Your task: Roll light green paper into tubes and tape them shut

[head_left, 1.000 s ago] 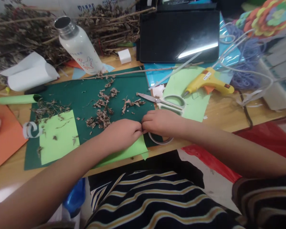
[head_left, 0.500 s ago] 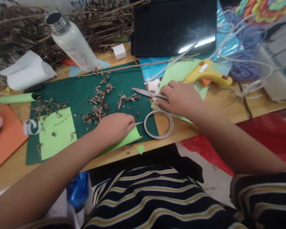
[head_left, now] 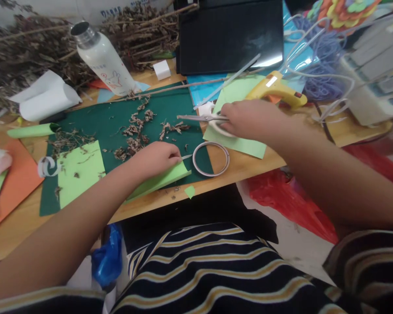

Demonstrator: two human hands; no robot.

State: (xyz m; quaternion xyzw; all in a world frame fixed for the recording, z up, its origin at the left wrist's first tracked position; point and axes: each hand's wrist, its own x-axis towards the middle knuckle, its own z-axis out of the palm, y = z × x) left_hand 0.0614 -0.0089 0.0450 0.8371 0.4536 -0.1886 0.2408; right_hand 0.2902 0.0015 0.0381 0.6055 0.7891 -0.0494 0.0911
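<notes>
My right hand (head_left: 245, 118) is closed on the handles of a pair of scissors (head_left: 196, 117), whose blades point left over the green cutting mat (head_left: 91, 113). My left hand (head_left: 159, 159) presses down on a light green paper sheet (head_left: 160, 179) with a curled right end, at the mat's front edge. Its fingers pinch near a short strip of tape that runs to a roll of double-sided tape (head_left: 195, 163) lying flat beside it. Crumpled dry leaves (head_left: 136, 133) are scattered beyond the left hand.
A white bottle (head_left: 106, 61) without a cap stands at the back, near dry twigs. A yellow glue gun (head_left: 277, 90) with its cord rests right of a black tablet-like panel (head_left: 229, 39). Another green paper (head_left: 81, 172) and orange paper (head_left: 19, 174) lie left.
My right hand has lifted the scissors off the green paper, and their handles now show in the grip. The left hand stays at the paper and tape. The whole view has shifted slightly.
</notes>
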